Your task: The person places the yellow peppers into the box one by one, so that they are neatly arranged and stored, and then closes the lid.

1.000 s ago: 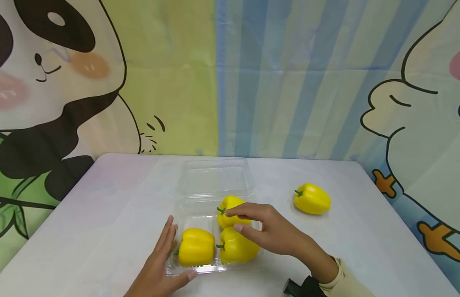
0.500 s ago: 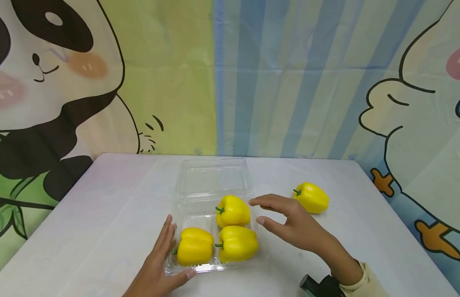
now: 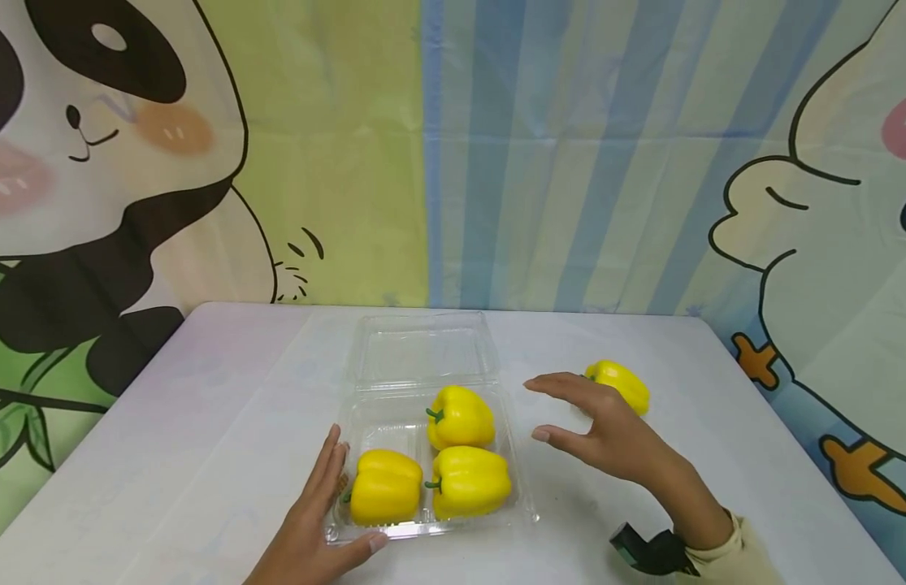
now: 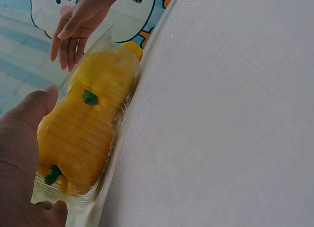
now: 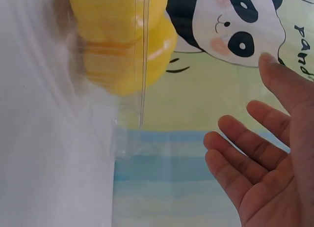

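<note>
I log the left grip point(image 3: 314, 520) resting straight-fingered against the clear plastic hinged box point(image 3: 401, 530) bearing three blocky yellow bell peppers point(image 3: 471, 482), the right grip point(image 3: 606, 426) half-parted and empty near a fourth pepper point(image 3: 625, 385) on the white worktop point(image 3: 226, 463).

Beyond the right hand point(image 3: 606, 426), the lone yellow bell pepper point(image 3: 621, 383) has its near side and most of its stem covered. The left hand point(image 3: 317, 516) hides part of the clear plastic clamshell container point(image 3: 394, 532) beside it and runs off the bottom edge, as does the beige sleeve point(image 3: 745, 561) behind the right wrist. In the right wrist view, the upper bell pepper point(image 5: 117, 15) facing the right palm is cut off above; the container's wall there blurs.
</note>
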### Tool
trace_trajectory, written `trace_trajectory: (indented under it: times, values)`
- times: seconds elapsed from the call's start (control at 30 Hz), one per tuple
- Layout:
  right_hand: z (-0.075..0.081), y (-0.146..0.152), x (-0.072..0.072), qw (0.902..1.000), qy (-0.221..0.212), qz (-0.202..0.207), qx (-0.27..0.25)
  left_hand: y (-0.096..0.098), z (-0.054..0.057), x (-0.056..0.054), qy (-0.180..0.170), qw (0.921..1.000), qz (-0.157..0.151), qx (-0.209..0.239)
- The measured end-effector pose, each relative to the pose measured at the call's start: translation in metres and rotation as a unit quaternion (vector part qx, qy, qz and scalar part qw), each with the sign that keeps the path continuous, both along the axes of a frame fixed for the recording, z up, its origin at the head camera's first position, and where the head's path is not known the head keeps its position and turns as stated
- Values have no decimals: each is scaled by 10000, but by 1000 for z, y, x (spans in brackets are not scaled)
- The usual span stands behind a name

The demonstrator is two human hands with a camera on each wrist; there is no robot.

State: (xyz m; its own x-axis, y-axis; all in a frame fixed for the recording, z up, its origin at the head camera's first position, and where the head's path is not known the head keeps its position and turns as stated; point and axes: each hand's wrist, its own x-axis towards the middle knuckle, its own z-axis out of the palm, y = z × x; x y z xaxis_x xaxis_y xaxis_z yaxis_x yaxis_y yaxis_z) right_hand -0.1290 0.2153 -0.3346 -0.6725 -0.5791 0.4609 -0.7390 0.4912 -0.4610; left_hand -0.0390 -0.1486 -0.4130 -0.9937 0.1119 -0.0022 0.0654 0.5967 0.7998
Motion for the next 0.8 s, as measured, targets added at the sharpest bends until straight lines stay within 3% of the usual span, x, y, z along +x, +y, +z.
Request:
trace_trajectory:
  times: [0.17, 0.5, 0.8]
  values:
    - [-1, 10, -8, 9988, 359, -218, -242, 0, 0, 0, -10, 10000, -27, 44]
    - [1, 23, -14, 9979, 346, -291, -470, -1, 0, 1, 67, 9999, -41, 108]
    - [0, 32, -17, 9958, -96, -393, -817, -1, 0, 1, -4, 9999, -36, 116]
